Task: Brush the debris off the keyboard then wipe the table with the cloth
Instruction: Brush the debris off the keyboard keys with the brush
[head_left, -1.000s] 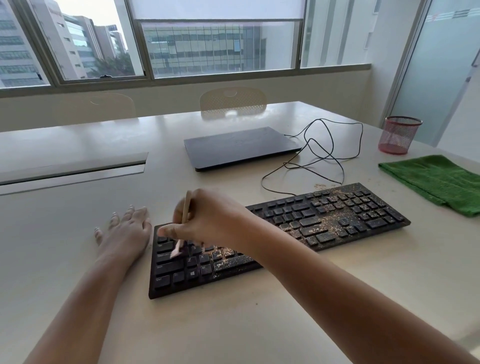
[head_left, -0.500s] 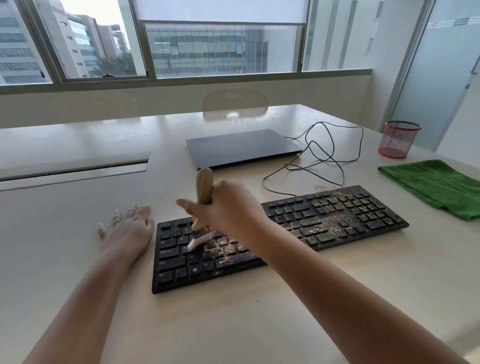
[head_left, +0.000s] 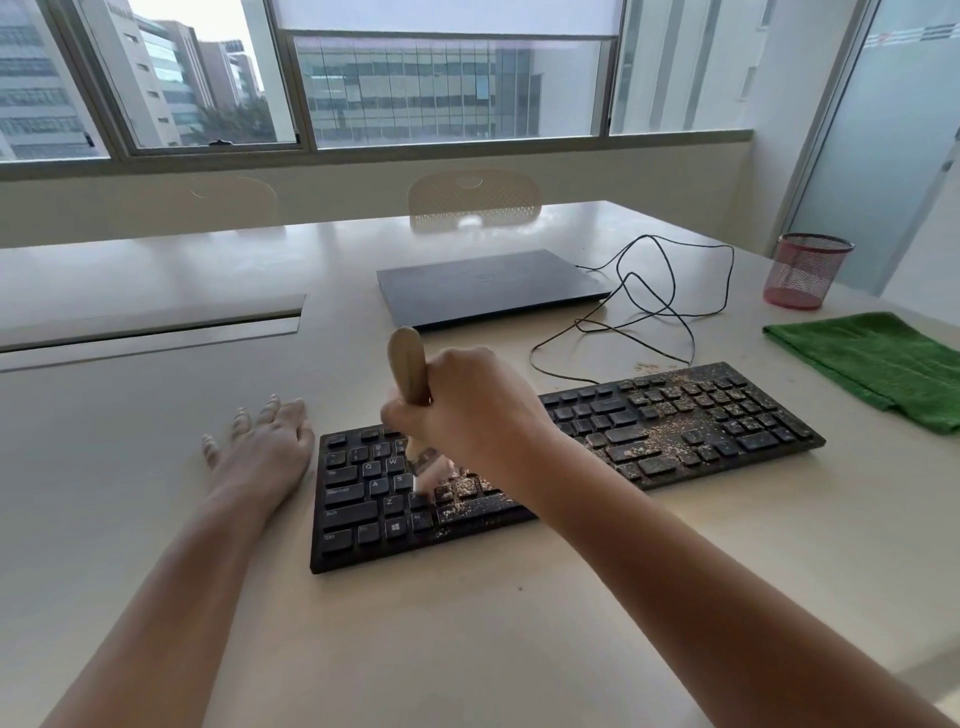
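Brush (head_left: 410, 395) now more upright than a second ago, bristles shifted rightward onto debris-covered keys. Right hand (head_left: 467, 410) grips its wooden handle; left hand (head_left: 265, 441) lies flat, fingers straight, on desk (head_left: 156, 415) touching keyboard's (head_left: 675, 421) left end. Debris (head_left: 649, 441) covers middle and right keys. Cloth (head_left: 883, 364) folded at right edge, beside red cup (head_left: 802, 270). Closed laptop (head_left: 488, 286) and loose cable (head_left: 649, 312) behind. Windows beyond; bare desk at left and front.

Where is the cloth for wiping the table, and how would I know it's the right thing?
Look at the big pale table and follow the black keyboard to its right end. Just past that end, near the table's right edge, lies the cloth, flat and folded. It is the only green, fuzzy thing there; the pink mesh cup behind it stands upright.
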